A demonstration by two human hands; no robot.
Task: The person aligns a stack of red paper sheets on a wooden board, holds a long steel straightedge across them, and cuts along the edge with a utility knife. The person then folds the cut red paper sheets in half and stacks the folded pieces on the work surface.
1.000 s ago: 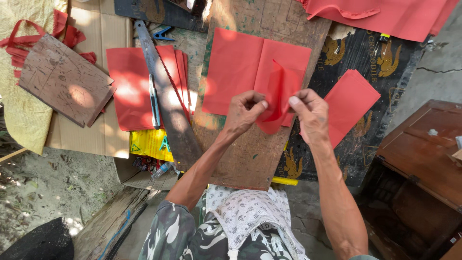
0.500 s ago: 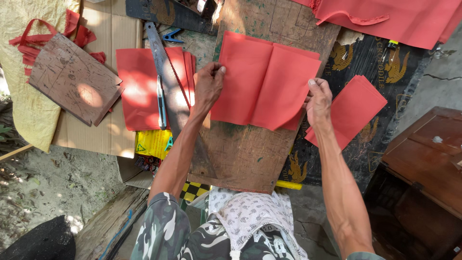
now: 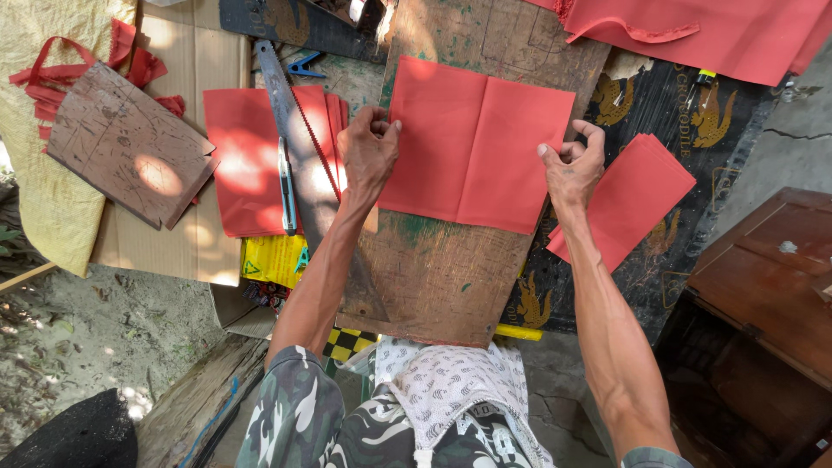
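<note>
On the worn wooden board [image 3: 451, 269], a red sheet [image 3: 472, 147] lies spread flat with a crease down its middle, between the two hands. The left hand [image 3: 368, 152] has curled fingers pinching the sheet's left edge; the right hand [image 3: 572, 165] pinches its right edge the same way. Beyond the board's left side lie a saw [image 3: 299, 147] and a stack of red sheets [image 3: 247, 165]; off its right side, another red stack [image 3: 633, 195].

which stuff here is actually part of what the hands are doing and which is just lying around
In use:
- red sheet, spread flat and held at both side edges
- left hand
- right hand
- wooden board under the sheet

Lying about:
- handsaw
- red stack by the right hand
- red pile on the left
- scrap board
- blue clip
</note>
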